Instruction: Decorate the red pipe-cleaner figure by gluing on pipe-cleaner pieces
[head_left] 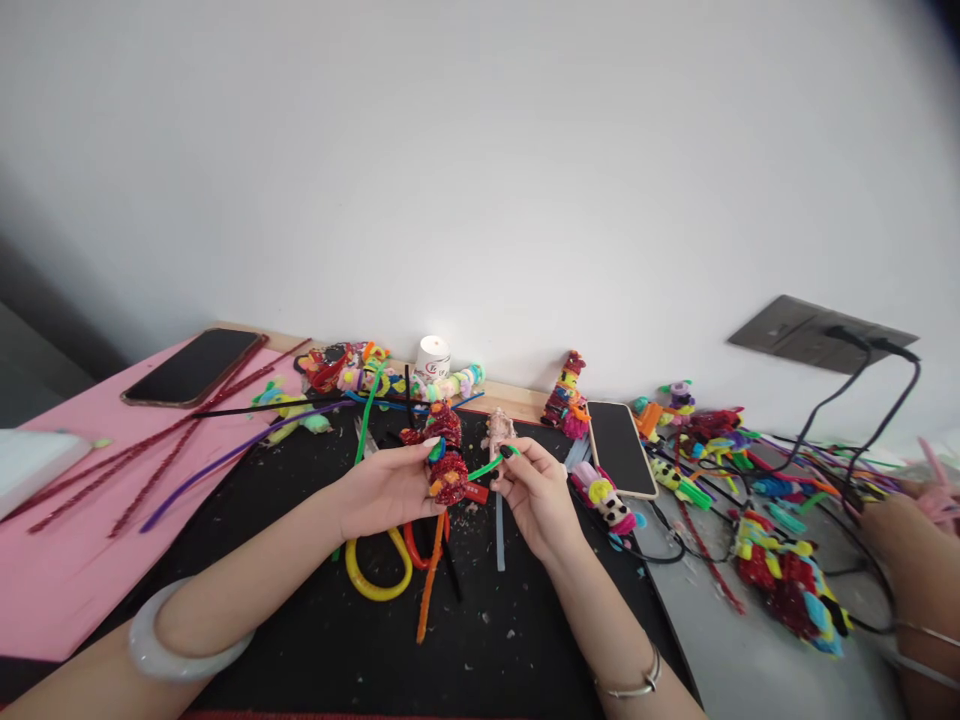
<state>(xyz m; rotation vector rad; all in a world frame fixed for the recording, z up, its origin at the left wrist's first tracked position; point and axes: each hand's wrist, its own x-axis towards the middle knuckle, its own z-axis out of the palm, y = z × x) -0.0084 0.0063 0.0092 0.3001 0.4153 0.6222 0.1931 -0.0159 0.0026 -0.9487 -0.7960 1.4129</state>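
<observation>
Near the middle of the frame, the left hand [386, 488] had its grip closed around a red glittery pipe-cleaner figure [448, 476], fingers curled about its upper part. The right hand [534, 492], just beside it, pinched the end of a green pipe cleaner [489, 466] between thumb and fingertips; that green strand ran across to the red figure and met it. Both hands hovered above a black mat [300, 560] on the table, where a yellow loop [377, 575] and an orange strand [430, 580] lay just below the figure. To the right of the hands a phone [621, 448] lay face up, near a heap of bright finished figures [787, 575]. At upper left another phone [195, 366] rested on a pink sheet [52, 570]. At the right edge another person's hand [896, 535] showed.
</observation>
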